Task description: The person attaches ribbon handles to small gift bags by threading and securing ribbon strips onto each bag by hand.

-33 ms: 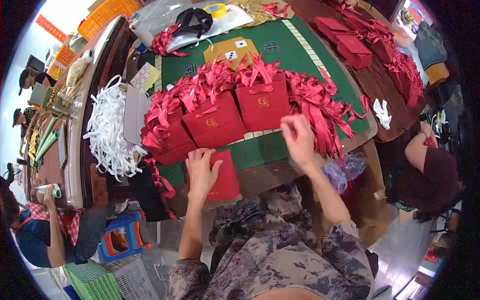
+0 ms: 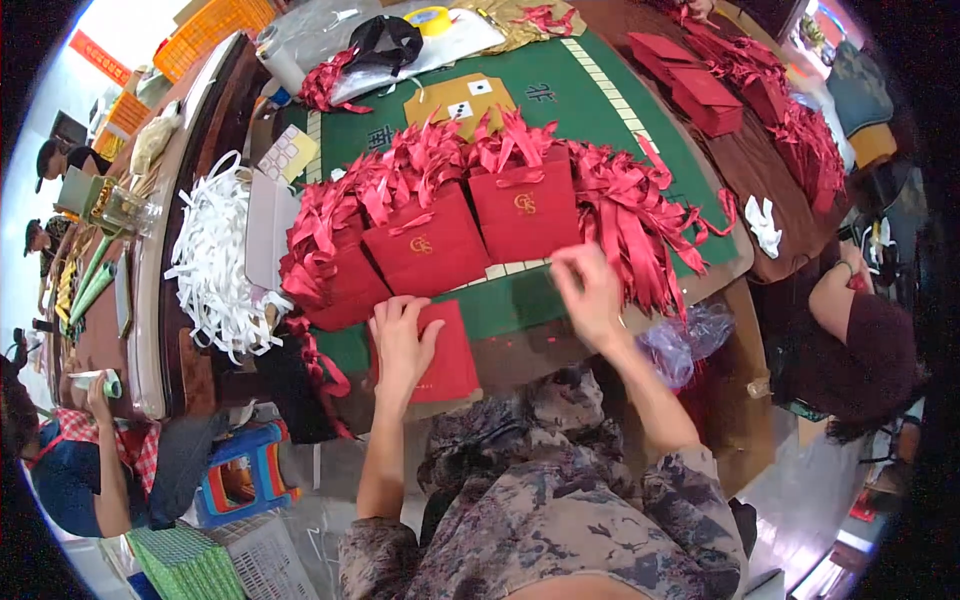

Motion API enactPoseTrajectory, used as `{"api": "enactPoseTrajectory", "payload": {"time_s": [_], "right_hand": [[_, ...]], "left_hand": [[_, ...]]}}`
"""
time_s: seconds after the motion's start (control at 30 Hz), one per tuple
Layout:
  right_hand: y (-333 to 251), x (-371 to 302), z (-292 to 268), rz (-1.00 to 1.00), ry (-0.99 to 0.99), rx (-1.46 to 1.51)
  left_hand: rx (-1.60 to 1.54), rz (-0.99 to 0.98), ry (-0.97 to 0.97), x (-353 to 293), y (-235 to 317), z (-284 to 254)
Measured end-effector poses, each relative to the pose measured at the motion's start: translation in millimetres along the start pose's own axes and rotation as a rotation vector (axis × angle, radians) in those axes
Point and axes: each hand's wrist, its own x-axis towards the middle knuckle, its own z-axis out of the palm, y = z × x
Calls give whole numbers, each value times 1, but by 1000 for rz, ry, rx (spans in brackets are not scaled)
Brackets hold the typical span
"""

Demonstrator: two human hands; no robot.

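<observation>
Our left hand point(image 2: 402, 335) rests palm down on a flat red bag point(image 2: 452, 358), fingers spread and grasping nothing, while our right hand point(image 2: 590, 290) hangs over the near side of the green tabletop point(image 2: 570, 120), fingers bent towards the thumb; we cannot tell whether anything thin is pinched there. As we judge it, trouble would most likely start with that flat bag: it lies close to the table's near edge, partly over the brown border point(image 2: 530, 362), so a careless pull or too light a touch might let it slide off. Pressing too hard with the fingertips might crease it. Our right hand is also just beside the lower corner of the right-hand bag point(image 2: 530, 215), and a knock there could shove it against the middle bag point(image 2: 420, 265) and unsettle the row. Loose ends of the ribbon pile point(image 2: 640, 220) could snag on our wrist. As for looks, the flat bag is a smooth, bright red rectangle, its upper left part hidden under our hand, with small pale marks near its lower edge that we cannot make out.
</observation>
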Motion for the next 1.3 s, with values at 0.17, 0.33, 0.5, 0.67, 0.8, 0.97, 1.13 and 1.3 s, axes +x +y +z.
{"api": "enactPoseTrajectory", "payload": {"time_s": [0.17, 0.33, 0.5, 0.67, 0.8, 0.97, 1.13, 1.3], "right_hand": [[-19, -62, 21, 11, -222, -115], [7, -55, 9, 56, 29, -389], [44, -37, -17, 90, 46, -552], [60, -23, -34, 159, 181, -531], [66, -22, -44, 164, 156, -448], [40, -35, -57, 150, 169, -213], [25, -76, -77, 232, 47, -425], [33, -93, -79, 360, 27, -343]], "left_hand": [[-46, 53, 91, 5, 15, -11], [-102, 67, 63, 6, 41, -28], [-285, 63, -74, 12, 75, -24], [-408, 8, -124, 20, 109, 7], [-412, -13, -144, 25, 113, 51], [-311, 7, -102, 29, 102, 79], [-229, 28, -90, 31, 101, 86], [-211, 70, 36, 29, 109, 83]]}}
